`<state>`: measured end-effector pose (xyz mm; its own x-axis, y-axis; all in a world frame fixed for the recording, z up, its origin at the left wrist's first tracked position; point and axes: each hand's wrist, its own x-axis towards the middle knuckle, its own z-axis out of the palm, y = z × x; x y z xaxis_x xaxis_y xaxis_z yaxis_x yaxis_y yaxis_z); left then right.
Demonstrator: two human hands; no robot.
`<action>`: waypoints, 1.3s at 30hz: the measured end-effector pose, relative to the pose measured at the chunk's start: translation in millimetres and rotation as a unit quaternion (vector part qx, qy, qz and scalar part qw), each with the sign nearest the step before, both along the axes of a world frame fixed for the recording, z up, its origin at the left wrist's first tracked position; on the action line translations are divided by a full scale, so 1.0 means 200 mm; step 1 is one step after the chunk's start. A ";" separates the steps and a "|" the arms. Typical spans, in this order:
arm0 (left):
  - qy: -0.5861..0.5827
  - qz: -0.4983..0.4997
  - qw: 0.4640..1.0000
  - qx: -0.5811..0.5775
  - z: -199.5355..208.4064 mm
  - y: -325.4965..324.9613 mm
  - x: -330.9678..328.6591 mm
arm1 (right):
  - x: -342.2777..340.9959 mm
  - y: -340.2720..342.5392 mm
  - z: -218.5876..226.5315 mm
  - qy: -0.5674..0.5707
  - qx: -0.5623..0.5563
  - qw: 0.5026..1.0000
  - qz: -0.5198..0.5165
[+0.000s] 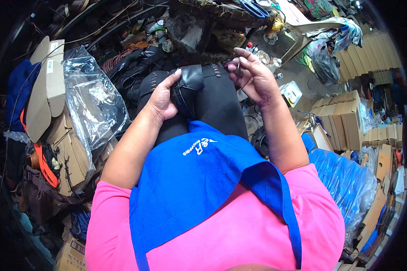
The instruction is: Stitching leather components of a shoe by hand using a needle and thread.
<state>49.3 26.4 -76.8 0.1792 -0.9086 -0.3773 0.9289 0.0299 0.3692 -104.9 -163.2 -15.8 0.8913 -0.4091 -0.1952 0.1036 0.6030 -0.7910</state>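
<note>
On my lap, over black trousers, lies a black leather piece point(192, 80) with a smooth, shiny flap. My left hand point(163, 99) grips its left side, thumb on top and the other fingers hidden beneath. My right hand point(253, 77) is raised to the right of my lap, apart from the leather. Its thumb and fingers pinch a thin needle-like thing point(238, 66), too small to make out fully. Any thread between the two hands cannot be seen. A blue apron point(190, 180) covers my front below the leather.
Left of me lie a clear plastic bag point(92, 97), a cardboard sheet point(43, 95) and an orange strap point(45, 167). Cardboard boxes point(337, 119) and a plastic-wrapped blue bundle point(339, 180) stand at right. A white tub point(291, 93) and small bottles sit beyond my right hand.
</note>
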 end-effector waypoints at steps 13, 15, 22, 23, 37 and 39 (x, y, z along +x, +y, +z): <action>-0.015 0.026 1.000 -0.003 -0.04 0.01 0.01 | 0.17 0.03 -0.12 0.120 -0.385 0.892 0.205; -0.019 0.030 0.999 -0.003 -0.02 0.01 0.00 | 0.20 0.00 -0.13 0.133 -0.393 0.877 0.242; -0.029 0.032 0.999 0.000 -0.03 0.00 -0.01 | 0.22 0.01 -0.15 0.135 -0.406 0.868 0.254; -0.029 0.031 0.999 0.001 -0.04 0.00 -0.01 | 0.23 0.02 -0.16 0.143 -0.419 0.862 0.245; -0.052 0.012 0.999 -0.005 -0.07 -0.01 0.00 | 0.33 -0.03 -0.22 0.089 -0.363 0.849 0.373; -0.050 0.010 0.999 -0.007 -0.08 -0.01 0.00 | 0.34 -0.04 -0.23 0.083 -0.348 0.853 0.381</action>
<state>50.2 23.7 -92.1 0.2328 -0.9096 -0.3440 0.8867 0.0532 0.4593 -37.3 -170.8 -60.9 0.9336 0.2082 -0.2916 -0.2575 -0.1760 -0.9501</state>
